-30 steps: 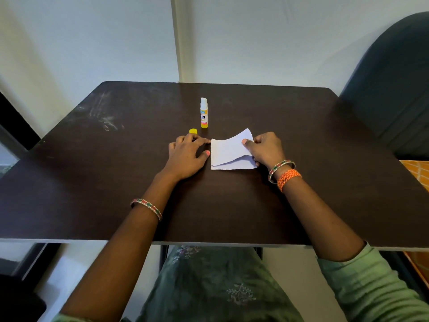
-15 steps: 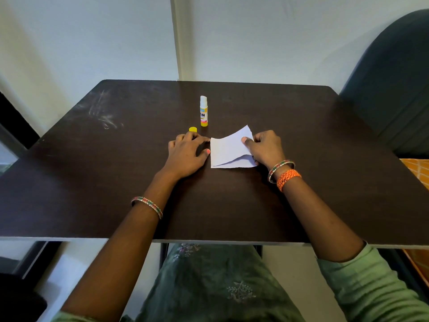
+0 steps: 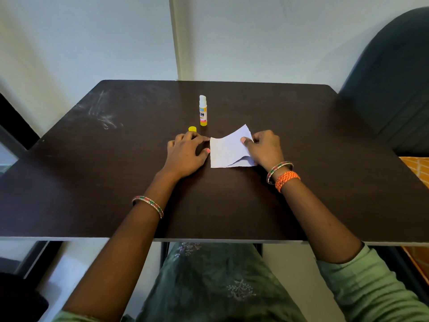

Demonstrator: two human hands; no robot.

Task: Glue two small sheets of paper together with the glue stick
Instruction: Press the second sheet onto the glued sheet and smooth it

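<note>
Paper (image 3: 228,148) corner has lifted higher in right hand (image 3: 264,147) grip.

The glue stick (image 3: 203,112) label shows bold letters, apparently "IN"; the rest is unreadable.

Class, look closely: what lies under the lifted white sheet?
Under the lifted sheet a second white sheet lies flat on the table; most of it is covered, so any glue is hidden.

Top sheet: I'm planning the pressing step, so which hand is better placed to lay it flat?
Probably the right hand: it already pinches the top sheet's raised edge. The left hand lies at the sheets' left edge.
</note>
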